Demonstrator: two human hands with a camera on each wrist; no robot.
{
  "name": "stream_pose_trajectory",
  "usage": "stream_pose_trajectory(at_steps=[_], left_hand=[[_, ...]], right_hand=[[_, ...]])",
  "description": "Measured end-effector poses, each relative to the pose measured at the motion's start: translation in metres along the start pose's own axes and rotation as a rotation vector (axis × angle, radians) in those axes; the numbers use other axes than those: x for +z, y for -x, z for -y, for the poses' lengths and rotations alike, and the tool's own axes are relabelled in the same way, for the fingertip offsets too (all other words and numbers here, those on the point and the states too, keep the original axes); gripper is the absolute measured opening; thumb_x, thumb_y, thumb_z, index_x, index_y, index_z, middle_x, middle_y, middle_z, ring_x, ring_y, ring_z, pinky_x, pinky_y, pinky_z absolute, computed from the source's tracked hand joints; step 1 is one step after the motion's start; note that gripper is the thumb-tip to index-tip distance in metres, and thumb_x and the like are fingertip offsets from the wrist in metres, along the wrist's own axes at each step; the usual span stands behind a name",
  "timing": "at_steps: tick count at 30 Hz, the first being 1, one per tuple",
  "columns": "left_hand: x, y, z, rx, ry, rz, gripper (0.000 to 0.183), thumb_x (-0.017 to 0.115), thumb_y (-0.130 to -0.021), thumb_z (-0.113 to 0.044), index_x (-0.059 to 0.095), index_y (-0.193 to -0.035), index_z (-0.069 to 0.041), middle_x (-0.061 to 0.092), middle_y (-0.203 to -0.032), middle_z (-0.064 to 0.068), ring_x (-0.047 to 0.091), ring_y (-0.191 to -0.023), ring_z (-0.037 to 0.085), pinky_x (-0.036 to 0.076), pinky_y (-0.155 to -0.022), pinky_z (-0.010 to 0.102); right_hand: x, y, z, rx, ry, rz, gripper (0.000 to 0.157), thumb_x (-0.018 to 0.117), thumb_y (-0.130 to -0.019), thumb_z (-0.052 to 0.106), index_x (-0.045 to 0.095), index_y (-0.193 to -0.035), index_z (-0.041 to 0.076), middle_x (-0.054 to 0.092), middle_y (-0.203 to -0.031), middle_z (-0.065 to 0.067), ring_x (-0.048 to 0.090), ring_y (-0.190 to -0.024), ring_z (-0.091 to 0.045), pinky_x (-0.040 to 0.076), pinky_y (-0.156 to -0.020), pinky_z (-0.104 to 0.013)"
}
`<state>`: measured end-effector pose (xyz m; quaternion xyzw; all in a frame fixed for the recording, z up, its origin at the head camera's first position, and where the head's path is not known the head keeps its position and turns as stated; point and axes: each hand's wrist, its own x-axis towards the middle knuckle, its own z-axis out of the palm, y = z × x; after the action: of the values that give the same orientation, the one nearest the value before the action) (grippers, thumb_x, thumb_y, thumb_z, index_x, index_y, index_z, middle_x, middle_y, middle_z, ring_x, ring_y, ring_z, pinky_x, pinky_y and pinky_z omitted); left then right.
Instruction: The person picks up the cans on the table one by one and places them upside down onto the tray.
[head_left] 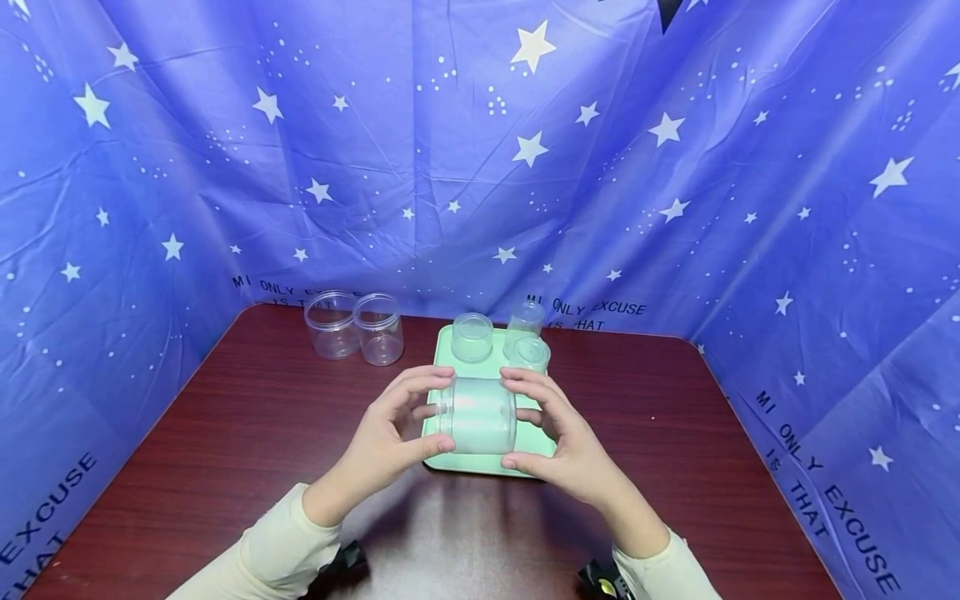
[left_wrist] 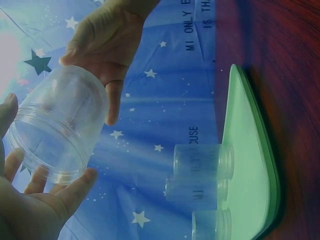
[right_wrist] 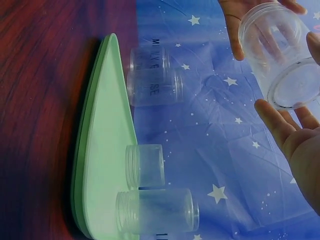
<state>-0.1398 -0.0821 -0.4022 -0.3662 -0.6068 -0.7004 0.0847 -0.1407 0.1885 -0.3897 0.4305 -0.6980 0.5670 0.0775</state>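
A clear plastic jar [head_left: 480, 417] lies on its side in the air over the green tray [head_left: 480, 464], held between both hands. My left hand [head_left: 375, 437] grips it around the threaded mouth, thumb nearest me and fingers on the far side. At the closed base, my right hand [head_left: 576, 442] holds the other end with thumb and fingertips. The left wrist view shows the jar's open mouth [left_wrist: 45, 145] without a lid. Behind it, three clear jars stand mouth down on the tray: one at left [head_left: 472, 337], one at right [head_left: 531, 354], another at the back [head_left: 527, 317].
Two more clear jars, one [head_left: 330, 329] beside the other [head_left: 381, 337], stand mouth up on the dark red table [head_left: 247, 400], left of the tray. A blue star-printed cloth [head_left: 420, 167] hangs around the table's back and sides.
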Motion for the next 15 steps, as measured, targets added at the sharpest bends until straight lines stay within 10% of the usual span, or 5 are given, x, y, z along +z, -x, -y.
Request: stream_pose_trajectory(at_steps=[15], left_hand=[[-0.0018,-0.0010,-0.0007,-0.029,0.014,0.021,0.062,0.081,-0.081,0.009,0.054,-0.136,0.004,0.046,-0.148,0.021,0.052,-0.135,0.022,0.053,-0.103,0.035]], right_hand=[[0.0009,0.0000,-0.0019,0.024,0.009,-0.006,0.084,0.084,-0.074,-0.014,0.042,-0.146,-0.009,0.036,-0.157,-0.023,0.039,-0.146,-0.028,0.053,-0.106,-0.037]])
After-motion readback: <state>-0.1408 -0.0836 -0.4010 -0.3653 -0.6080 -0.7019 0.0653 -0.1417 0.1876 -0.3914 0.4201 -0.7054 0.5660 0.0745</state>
